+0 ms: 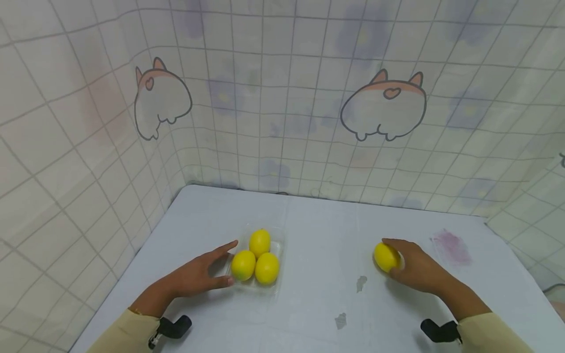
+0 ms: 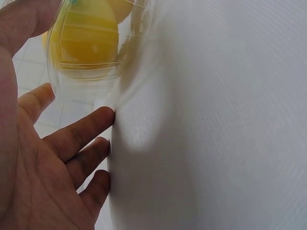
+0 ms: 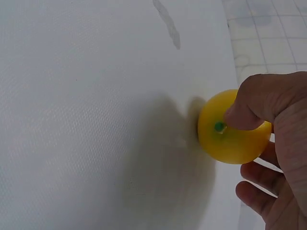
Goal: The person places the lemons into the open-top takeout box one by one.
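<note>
In the head view, a clear plastic tray [image 1: 277, 289] holding 3 yellow lemons [image 1: 267, 268] sits left of the middle of the table. Beside its left edge is my left hand [image 1: 194, 277], thumb and forefinger spread apart at the tray's side. The left wrist view shows the tray wall [image 2: 86, 72] close to this hand [image 2: 53, 153], the other fingers loosely extended near the tabletop. Over on the right, my right hand [image 1: 417, 267] grips a single lemon [image 1: 386, 257] at the table surface. Its thumb presses near the green stem spot of the lemon [image 3: 230, 143] in the right wrist view.
The white table [image 1: 318, 235] meets a grid-patterned curtain [image 1: 291, 98] at its back and left. Grey worn patches [image 1: 341, 321] mark the tabletop between the hands, and a pink stain [image 1: 452, 246] lies beyond the right hand. Both cuffs carry a black wrist mount [image 1: 175, 327].
</note>
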Demonstrator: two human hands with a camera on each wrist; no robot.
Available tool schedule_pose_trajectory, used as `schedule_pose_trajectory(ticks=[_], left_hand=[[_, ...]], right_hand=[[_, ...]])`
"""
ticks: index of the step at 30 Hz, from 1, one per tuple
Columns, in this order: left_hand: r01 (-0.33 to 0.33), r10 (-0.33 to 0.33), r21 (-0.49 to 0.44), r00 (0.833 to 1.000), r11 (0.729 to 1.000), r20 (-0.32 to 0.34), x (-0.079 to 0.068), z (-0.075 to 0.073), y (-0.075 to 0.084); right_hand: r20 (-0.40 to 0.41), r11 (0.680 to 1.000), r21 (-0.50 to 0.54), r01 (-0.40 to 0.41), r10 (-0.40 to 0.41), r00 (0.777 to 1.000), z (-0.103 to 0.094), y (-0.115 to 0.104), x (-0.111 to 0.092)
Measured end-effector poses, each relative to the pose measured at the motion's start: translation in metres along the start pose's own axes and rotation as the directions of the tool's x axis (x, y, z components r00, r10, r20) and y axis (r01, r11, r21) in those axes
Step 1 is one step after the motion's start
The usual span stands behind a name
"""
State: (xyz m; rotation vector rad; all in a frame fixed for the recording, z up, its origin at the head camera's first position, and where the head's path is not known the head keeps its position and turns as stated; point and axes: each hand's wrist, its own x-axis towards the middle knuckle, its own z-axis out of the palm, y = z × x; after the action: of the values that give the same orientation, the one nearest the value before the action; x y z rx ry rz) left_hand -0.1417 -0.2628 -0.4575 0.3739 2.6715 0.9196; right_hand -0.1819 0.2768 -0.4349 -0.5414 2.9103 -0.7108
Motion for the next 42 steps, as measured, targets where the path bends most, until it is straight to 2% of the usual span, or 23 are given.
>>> schedule_pose_trajectory(ticks=[9, 19, 24, 33, 42], left_hand=[[-0.010, 0.010, -0.001, 1.000, 1.000, 0.001, 0.000, 0.000, -0.002], [0.026, -0.025, -0.010, 1.000, 1.000, 0.012, -0.001, -0.002, 0.003], [0.023, -0.023, -0.002, 1.000, 1.000, 0.007, -0.001, -0.001, 0.002], [-0.007, 0.007, -0.019, 1.000, 1.000, 0.007, -0.001, 0.000, -0.002], [-0.012, 0.013, -0.021, 1.000, 1.000, 0.012, -0.002, -0.002, -0.001]], right_hand=[[-0.022, 0.998, -0.036, -0.055, 0.054, 0.998, 0.002, 0.004, -0.001], [-0.040, 0.994, -0.076, -0.077, 0.075, 0.996, 0.001, 0.005, 0.001], [-0.056, 0.993, -0.070, -0.097, 0.093, 0.994, 0.003, 0.005, 0.003], [-0.094, 0.996, -0.058, -0.068, 0.062, 0.994, 0.004, -0.001, 0.010], [-0.112, 0.998, -0.054, -0.045, 0.039, 0.993, 0.003, -0.021, 0.015]])
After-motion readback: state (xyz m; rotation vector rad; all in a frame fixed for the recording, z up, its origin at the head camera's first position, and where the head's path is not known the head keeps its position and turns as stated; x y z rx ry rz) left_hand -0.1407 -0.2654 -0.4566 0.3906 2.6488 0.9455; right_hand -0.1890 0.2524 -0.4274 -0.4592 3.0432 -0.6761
